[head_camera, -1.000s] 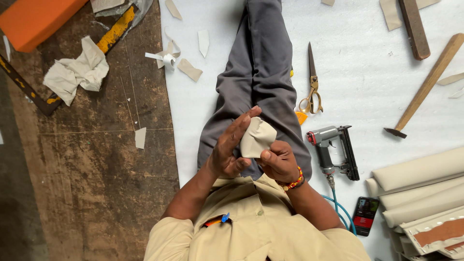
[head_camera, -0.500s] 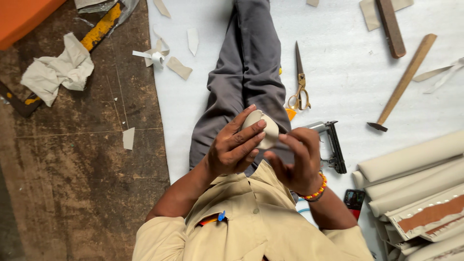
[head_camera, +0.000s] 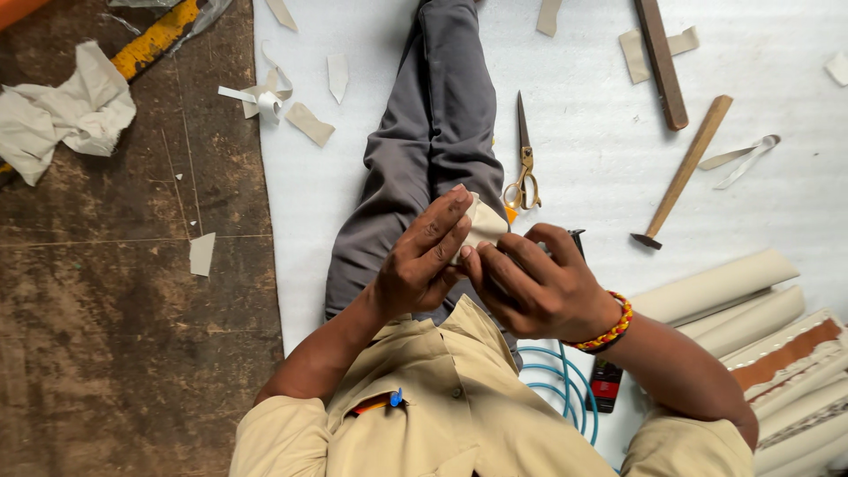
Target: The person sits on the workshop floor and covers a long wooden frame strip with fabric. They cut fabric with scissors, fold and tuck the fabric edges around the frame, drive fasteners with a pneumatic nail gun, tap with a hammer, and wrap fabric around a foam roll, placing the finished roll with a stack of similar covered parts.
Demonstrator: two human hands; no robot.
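Pinching a cream fabric scrap mid-frame, my left hand and right hand clamp it together. A loosened grip could drop it beside the scissors.

Matt cream cloth piece in both hands; scissors of dull steel with brassy handles; hammer with bare wooden shaft; white foam sheet faintly textured; rough, worn brown floor.
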